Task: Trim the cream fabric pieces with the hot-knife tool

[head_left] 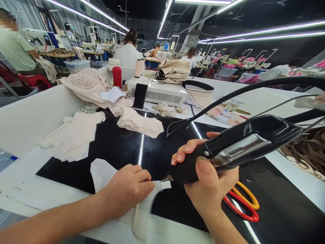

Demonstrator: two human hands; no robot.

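Note:
My left hand (130, 188) is closed, its fingers pressed together on a white fabric piece (101, 173) with a curved edge. This piece lies on a shiny black sheet, and a narrow cream strip (136, 217) runs down from under my hand. In my right hand (210, 183) is a black hand tool (236, 144) with a silver lever and a thick cable, my fingers wrapped round its body. Its pointed metal tip sits at the strip of fabric just right of my left fingertips; I cannot tell whether it touches. Red and orange-handled scissors (243, 203) lie beside my right wrist.
Cream fabric stacks (139, 122) and loose cut pieces (76, 134) lie beyond my hands. A phone (140, 96) leans on a white vented box (159, 89). A black cable (241, 91) arches across the right side. Brown straps (307, 149) are heaped at right. People sit at sewing machines behind.

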